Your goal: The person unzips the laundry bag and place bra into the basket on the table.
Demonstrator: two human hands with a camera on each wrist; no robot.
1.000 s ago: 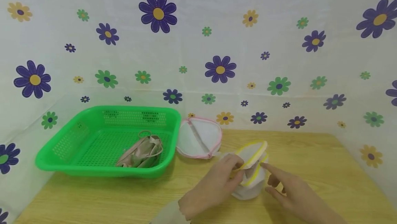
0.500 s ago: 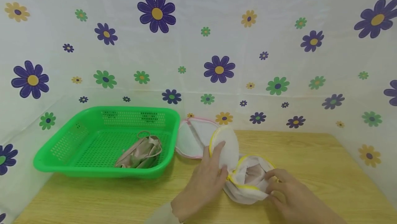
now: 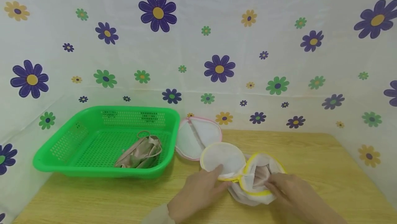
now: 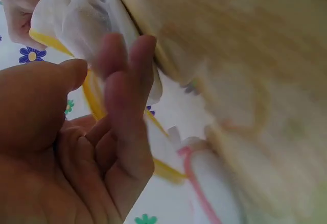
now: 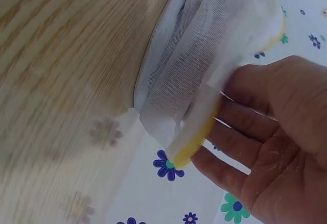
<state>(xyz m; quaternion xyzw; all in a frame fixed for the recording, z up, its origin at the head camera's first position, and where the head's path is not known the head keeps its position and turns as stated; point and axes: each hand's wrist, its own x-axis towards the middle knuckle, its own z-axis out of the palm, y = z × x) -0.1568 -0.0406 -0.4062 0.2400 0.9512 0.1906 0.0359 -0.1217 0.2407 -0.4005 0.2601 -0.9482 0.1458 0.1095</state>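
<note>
A white mesh laundry bag (image 3: 245,198) with yellow zipper trim stands unzipped on the table, its round lid (image 3: 224,158) folded out to the left. Inside its mouth lies a beige-pink cloth item (image 3: 260,176), partly hidden by the rim. My left hand (image 3: 196,193) rests at the near edge of the lid, fingers loosely bent; the left wrist view shows a gap between thumb and fingertips. At the right rim, my right hand (image 3: 293,191) pinches the bag's edge, thumb on the inner side and fingers outside in the right wrist view.
A green plastic basket (image 3: 107,172) stands at the left, holding a beige fabric item (image 3: 141,153) with a thin strap. Behind the lid lies a white mesh bag with pink trim (image 3: 198,138). A flower-print sheet (image 3: 192,44) hangs behind the wooden table (image 3: 322,162).
The bag's lid has swung up and over to the left and now lies flat, exposing the cloth inside. My right hand has moved from beside the bag onto its right rim.
</note>
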